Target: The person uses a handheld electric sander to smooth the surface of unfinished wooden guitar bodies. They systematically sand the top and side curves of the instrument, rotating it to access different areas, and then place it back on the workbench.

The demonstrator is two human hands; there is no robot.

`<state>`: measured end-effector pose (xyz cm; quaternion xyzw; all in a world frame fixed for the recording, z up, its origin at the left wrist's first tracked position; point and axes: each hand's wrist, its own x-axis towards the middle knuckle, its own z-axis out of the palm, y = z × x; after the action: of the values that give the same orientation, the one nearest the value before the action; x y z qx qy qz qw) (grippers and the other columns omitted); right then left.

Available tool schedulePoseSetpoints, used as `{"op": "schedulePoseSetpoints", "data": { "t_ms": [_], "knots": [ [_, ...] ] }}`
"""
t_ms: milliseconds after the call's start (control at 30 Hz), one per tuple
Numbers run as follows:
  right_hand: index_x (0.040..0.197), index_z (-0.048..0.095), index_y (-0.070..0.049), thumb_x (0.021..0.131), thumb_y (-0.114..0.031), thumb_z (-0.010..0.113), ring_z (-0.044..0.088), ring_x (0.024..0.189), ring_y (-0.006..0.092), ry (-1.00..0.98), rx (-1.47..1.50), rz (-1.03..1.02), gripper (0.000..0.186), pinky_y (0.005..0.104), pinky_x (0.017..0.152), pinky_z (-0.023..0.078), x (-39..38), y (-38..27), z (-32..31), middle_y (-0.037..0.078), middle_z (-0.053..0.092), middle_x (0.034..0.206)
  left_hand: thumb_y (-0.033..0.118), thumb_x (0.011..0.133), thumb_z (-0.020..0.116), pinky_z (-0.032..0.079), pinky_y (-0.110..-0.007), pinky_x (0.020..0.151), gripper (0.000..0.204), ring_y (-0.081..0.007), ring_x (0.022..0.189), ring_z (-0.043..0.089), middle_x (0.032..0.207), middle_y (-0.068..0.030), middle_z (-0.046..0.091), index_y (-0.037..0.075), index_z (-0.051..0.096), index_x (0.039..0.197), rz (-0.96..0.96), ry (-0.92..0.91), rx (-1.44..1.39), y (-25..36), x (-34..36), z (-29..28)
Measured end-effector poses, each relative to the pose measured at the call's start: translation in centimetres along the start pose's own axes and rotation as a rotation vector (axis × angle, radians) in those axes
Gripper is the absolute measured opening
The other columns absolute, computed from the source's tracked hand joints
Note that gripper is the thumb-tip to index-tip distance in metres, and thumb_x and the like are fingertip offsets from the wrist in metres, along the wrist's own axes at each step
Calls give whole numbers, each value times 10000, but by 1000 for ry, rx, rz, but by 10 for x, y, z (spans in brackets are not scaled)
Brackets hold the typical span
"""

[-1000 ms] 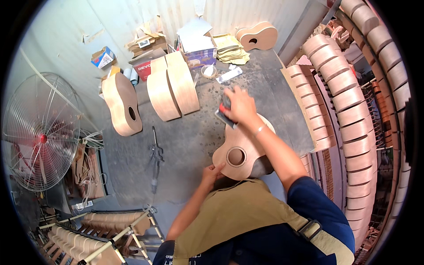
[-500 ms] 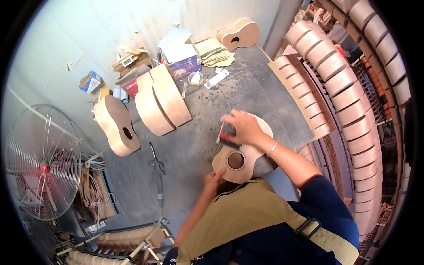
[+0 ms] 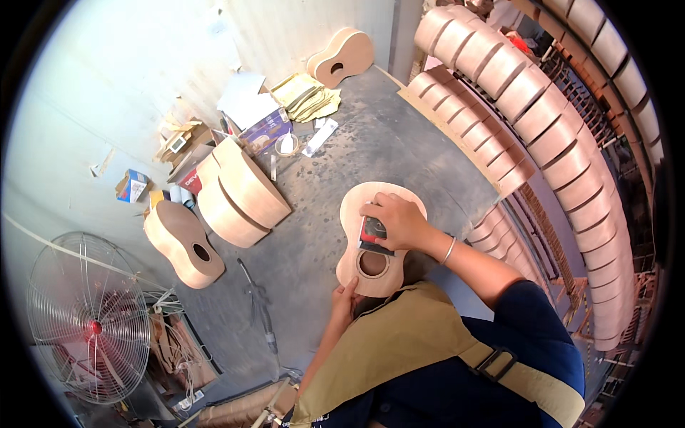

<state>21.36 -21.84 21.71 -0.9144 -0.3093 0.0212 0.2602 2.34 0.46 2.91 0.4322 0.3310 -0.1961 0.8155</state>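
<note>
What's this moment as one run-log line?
left hand: holding guitar body at near left edge | right hand: gripping block over its face, beside round hole | other guitar bodies: on table

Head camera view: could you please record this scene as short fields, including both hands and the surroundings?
Left hand: grips the near left edge of a guitar-shaped wooden body
Right hand: holds a red-and-black hand tool at the body's face, just beyond its soundhole
Table: dark, with stains
Table's far end: yellow sheets, another wooden body
Left side: wire-guarded fan
Right side: curved rows of wooden pieces
</note>
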Motion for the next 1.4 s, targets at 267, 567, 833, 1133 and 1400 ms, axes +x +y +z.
{"op": "schedulePoseSetpoints", "data": {
  "t_ms": [267, 567, 833, 1133, 1400],
  "knots": [
    [1237, 725, -229, 821, -341, 917, 692, 1031, 389, 311, -173, 334, 472, 525, 842, 600, -4, 73, -33, 110, 657, 1140, 278, 1100, 766, 662, -411, 1048, 408, -259, 1131, 808, 1273, -179, 806, -40, 690, 1344, -28, -72, -26, 4, -3, 3],
    [1295, 712, -190, 798, -225, 930, 667, 1184, 387, 154, -86, 412, 544, 534, 884, 613, -94, 37, -27, 122, 633, 1203, 248, 1108, 753, 648, -466, 1081, 432, -292, 1197, 791, 1338, -187, 788, -36, 651, 1416, -31, -155, -102, 2, 3, -3],
    [1252, 692, -166, 819, -269, 925, 675, 1126, 387, 225, -176, 453, 502, 535, 855, 618, -61, 16, -19, 130, 627, 1217, 234, 1088, 782, 650, -454, 1072, 453, -278, 1196, 790, 1350, -165, 784, -9, 643, 1444, -42, -129, -59, 4, 10, -6],
    [1361, 623, -148, 942, -310, 836, 661, 1223, 432, 268, -215, 458, 497, 546, 990, 590, 73, 55, -17, 181, 638, 1317, 234, 1077, 799, 653, -400, 1022, 411, -225, 1132, 805, 1314, -137, 804, 9, 685, 1401, -15, -103, 24, 7, 1, 0],
    [1306, 573, -101, 828, -266, 910, 689, 1083, 414, 35, -138, 58, 608, 517, 880, 607, 77, -38, 45, 216, 628, 1206, 532, 1150, 630, 545, -458, 1164, 641, -300, 1307, 734, 1426, -194, 759, -24, 648, 1467, 51, -316, -409, 6, -9, -6]
  ]
}}
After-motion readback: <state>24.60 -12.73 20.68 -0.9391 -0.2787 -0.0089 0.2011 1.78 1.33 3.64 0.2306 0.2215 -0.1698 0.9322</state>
